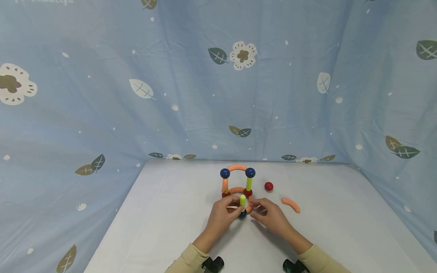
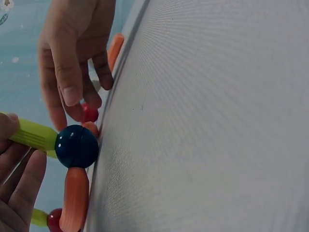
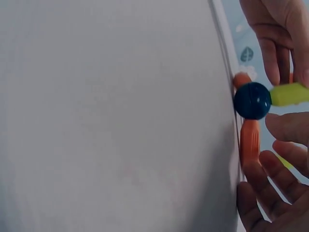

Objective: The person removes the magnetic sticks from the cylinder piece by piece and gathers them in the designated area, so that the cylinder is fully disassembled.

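My left hand (image 1: 222, 213) pinches an upright yellow-green stick (image 1: 242, 200) between thumb and fingers. The stick's lower end meets a dark blue ball (image 2: 77, 146) at the near corner of a magnetic ball-and-stick structure. Orange curved sticks (image 3: 250, 139) run out from that ball. My right hand (image 1: 272, 217) is at the structure's right side, fingers loosely bent beside an orange curved stick; whether a fingertip touches it is hard to tell. Behind, two blue balls (image 1: 250, 173) stand raised, joined by an orange arch (image 1: 237, 167). Red balls (image 1: 247, 192) sit at the base.
A loose red ball (image 1: 268, 186) lies right of the structure, and a loose orange curved stick (image 1: 291, 204) is farther right. Everything rests on a white-covered table (image 1: 170, 212). A blue patterned cloth (image 1: 191, 94) hangs behind and along the sides.
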